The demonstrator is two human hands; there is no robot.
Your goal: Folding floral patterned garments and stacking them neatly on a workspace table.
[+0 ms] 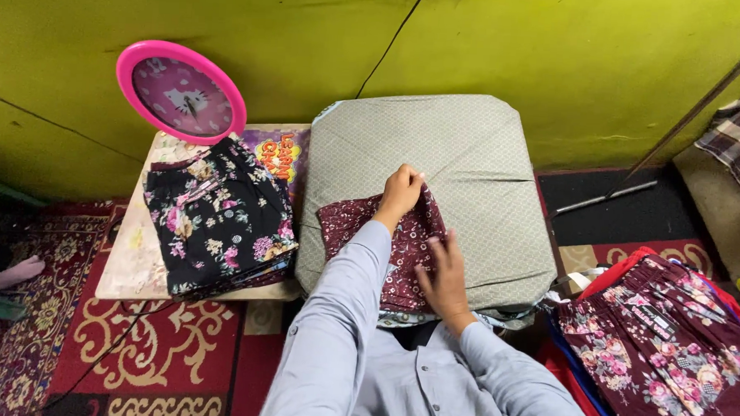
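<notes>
Maroon patterned garment (385, 250) lies on the grey cushion (471, 171); left hand (400, 193) pinches its far edge, right hand (446, 278) presses flat. Loosened pinch could let the fold spring open.

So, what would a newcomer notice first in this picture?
Probably the pink clock leaning on the bright green wall at upper left, above a stack of black floral cloth. In the middle, the left hand and right hand press a maroon patterned cloth flat on a grey cushion. More maroon floral cloth lies at lower right.
</notes>
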